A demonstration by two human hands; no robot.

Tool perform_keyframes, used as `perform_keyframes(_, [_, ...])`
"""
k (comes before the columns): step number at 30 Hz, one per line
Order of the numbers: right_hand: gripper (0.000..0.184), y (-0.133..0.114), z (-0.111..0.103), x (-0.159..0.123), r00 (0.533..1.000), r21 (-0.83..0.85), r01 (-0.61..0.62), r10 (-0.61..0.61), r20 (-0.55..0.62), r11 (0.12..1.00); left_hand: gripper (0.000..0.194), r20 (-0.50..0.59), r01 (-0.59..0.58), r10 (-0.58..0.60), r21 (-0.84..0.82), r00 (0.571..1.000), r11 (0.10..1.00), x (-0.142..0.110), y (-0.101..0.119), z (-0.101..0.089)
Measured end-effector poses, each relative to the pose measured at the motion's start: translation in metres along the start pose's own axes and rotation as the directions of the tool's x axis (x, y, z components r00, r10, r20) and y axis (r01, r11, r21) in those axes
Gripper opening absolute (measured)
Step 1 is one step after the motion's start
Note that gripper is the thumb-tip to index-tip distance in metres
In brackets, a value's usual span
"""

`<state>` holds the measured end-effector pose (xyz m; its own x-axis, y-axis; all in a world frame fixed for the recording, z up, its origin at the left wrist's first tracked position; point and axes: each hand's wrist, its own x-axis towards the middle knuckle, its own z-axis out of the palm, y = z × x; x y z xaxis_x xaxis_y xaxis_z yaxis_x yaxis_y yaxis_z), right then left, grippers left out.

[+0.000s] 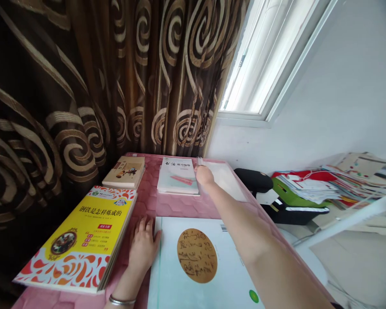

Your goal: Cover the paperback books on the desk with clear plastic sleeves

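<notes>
My right hand (204, 175) reaches to the far side of the padded pink surface. Its fingers are closed at the edge of a clear plastic sleeve (227, 178), beside a stack of pale-covered books (177, 174). My left hand (144, 243) lies open and flat, fingers spread, on the pink cover. It rests between a large pale book (234, 274) with a brown oval of script and a stack topped by a yellow book (93, 227). A metal bangle (122, 301) circles the left wrist. My right forearm crosses above the large book and hides part of it.
A stack of small tan books (125, 171) stands at the far left. Behind the surface hangs a brown patterned curtain (167, 77), with a window (254, 56) to its right. Beyond the right edge are a black case (254, 179), a green folder (289, 197) and piled papers (350, 180).
</notes>
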<state>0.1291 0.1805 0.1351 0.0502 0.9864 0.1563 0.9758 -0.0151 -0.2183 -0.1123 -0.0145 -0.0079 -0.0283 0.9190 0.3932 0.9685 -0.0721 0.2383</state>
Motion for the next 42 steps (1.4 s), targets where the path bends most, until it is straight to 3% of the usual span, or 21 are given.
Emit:
perform_keyframes(7, [0.035, 0.009, 0.023, -0.003, 0.997, 0.128, 0.057, -0.049, -0.067, 0.99, 0.042, -0.01, 0.019, -0.019, -0.018, 1.0, 1.0, -0.002, -0.001, 0.002])
perform_keyframes(11, [0.035, 0.012, 0.025, -0.028, 0.982, 0.226, 0.181, -0.166, -0.085, 0.957, 0.041, -0.007, 0.013, -0.013, -0.009, 1.0, 1.0, -0.001, -0.001, 0.001])
perform_keyframes(15, [0.026, 0.014, 0.031, -0.092, 0.94, 0.299, 0.34, -0.335, -0.069, 0.892, 0.041, -0.018, -0.007, 0.007, -0.003, 1.0, 1.0, 0.0, -0.001, 0.0])
perform_keyframes(18, [0.029, 0.02, 0.035, -0.16, 0.848, 0.358, 0.497, -0.53, -0.009, 0.79, 0.04, -0.021, -0.017, 0.017, -0.007, 1.0, 1.0, 0.0, -0.001, -0.002])
perform_keyframes(22, [0.042, 0.029, 0.032, -0.245, 0.781, 0.365, 0.524, -0.605, 0.155, 0.77, 0.041, -0.006, -0.032, 0.032, 0.001, 0.999, 0.999, 0.001, 0.0, -0.005])
perform_keyframes(26, [0.063, 0.037, 0.027, -0.292, 0.741, 0.363, 0.515, -0.616, 0.267, 0.777, 0.041, -0.003, -0.035, 0.035, 0.026, 0.999, 0.999, 0.002, 0.0, -0.006])
perform_keyframes(35, [0.055, 0.036, 0.033, -0.305, 0.762, 0.331, 0.523, -0.605, 0.231, 0.785, 0.041, -0.009, -0.064, 0.064, 0.007, 0.998, 0.998, 0.004, -0.003, -0.004])
perform_keyframes(42, [0.054, 0.038, 0.04, -0.305, 0.732, 0.257, 0.606, -0.654, 0.19, 0.753, 0.041, -0.004, -0.056, 0.056, 0.004, 0.998, 0.998, 0.004, -0.002, -0.005])
